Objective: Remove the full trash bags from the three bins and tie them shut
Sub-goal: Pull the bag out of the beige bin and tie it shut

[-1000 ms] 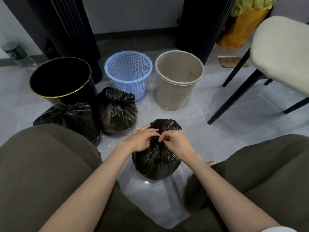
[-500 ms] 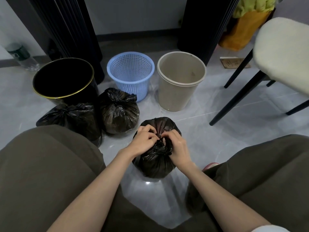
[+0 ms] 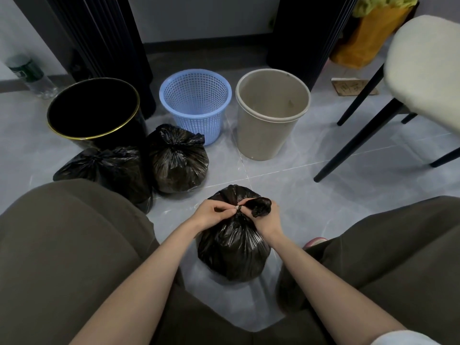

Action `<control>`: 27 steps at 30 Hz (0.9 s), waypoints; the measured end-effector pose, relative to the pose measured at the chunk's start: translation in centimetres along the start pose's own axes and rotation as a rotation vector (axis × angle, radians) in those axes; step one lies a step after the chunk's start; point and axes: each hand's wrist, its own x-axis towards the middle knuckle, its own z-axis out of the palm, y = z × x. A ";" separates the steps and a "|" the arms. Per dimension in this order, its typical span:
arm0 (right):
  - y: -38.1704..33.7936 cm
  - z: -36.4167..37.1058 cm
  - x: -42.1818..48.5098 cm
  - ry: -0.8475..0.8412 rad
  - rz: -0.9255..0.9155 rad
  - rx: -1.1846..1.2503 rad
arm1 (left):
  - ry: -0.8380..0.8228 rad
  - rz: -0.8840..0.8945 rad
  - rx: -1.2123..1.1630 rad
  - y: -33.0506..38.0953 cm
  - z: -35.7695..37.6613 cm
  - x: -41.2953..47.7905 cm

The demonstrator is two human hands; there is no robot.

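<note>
A full black trash bag (image 3: 234, 250) stands on the floor between my knees. My left hand (image 3: 211, 214) pinches its twisted neck, and my right hand (image 3: 267, 220) holds the loose end of the neck, which sticks out as a black tuft. Two more black bags sit to the left with bunched, closed tops: one (image 3: 178, 160) in front of the blue basket, one (image 3: 109, 168) beside my left knee. Behind stand three bins without bags: a black bin with a gold rim (image 3: 93, 113), a blue mesh basket (image 3: 195, 103) and a beige bin (image 3: 272, 113).
A chair with a pale cushion (image 3: 423, 70) and black legs (image 3: 358, 138) stands at the right. Dark ribbed columns (image 3: 99, 33) rise behind the bins. A plastic bottle (image 3: 29, 75) stands far left, an orange bag (image 3: 368, 36) at the back right. The floor is grey tile (image 3: 323, 185).
Both hands stayed on the bag's neck. The loose end now sticks out to the right in my right hand, where it was bunched between my fingers. The view tilted slightly.
</note>
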 end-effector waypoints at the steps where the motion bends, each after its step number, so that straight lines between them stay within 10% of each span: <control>1: 0.2 -0.1 0.1 -0.018 0.019 0.000 | 0.012 -0.004 -0.020 -0.2 0.0 0.1; 27: 2.6 -0.8 -0.4 -0.285 0.253 -0.153 | -0.091 -0.159 0.055 -1.5 2.0 0.1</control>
